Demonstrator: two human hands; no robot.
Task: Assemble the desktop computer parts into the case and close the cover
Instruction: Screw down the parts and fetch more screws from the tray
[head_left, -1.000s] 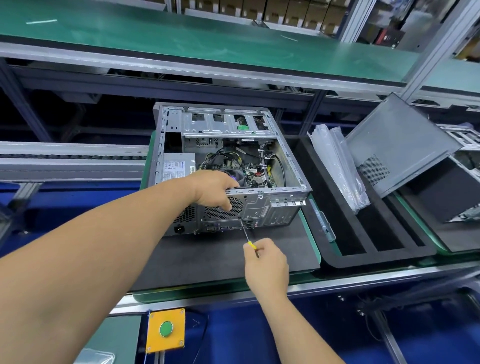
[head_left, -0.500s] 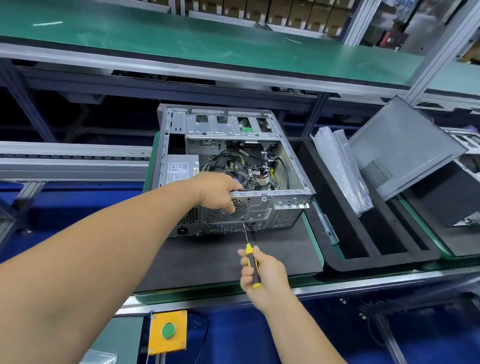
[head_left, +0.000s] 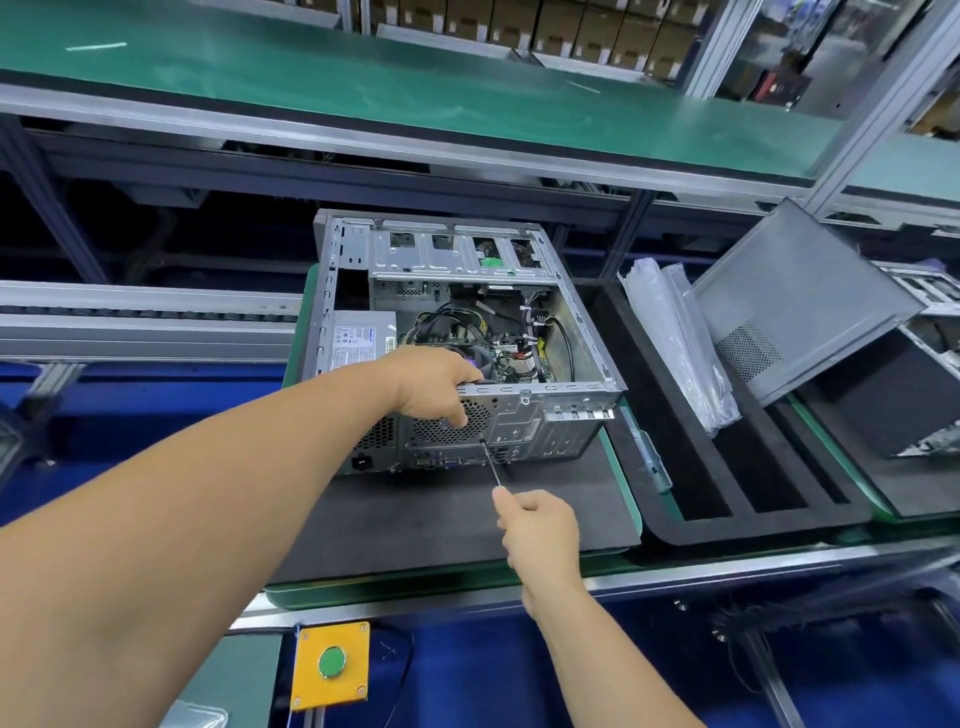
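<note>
- Left hand lies on the rear edge of the open case, fingers curled over it.
- Right hand pinches a screwdriver, tip on the case's rear panel.

Bare forearms — no sleeves, no gloves.

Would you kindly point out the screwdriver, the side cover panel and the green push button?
screwdriver (head_left: 491, 463), head view, on its dark metal shaft.
side cover panel (head_left: 795, 291), head view, on its flat grey face.
green push button (head_left: 332, 662), head view, on the round green cap.
</note>
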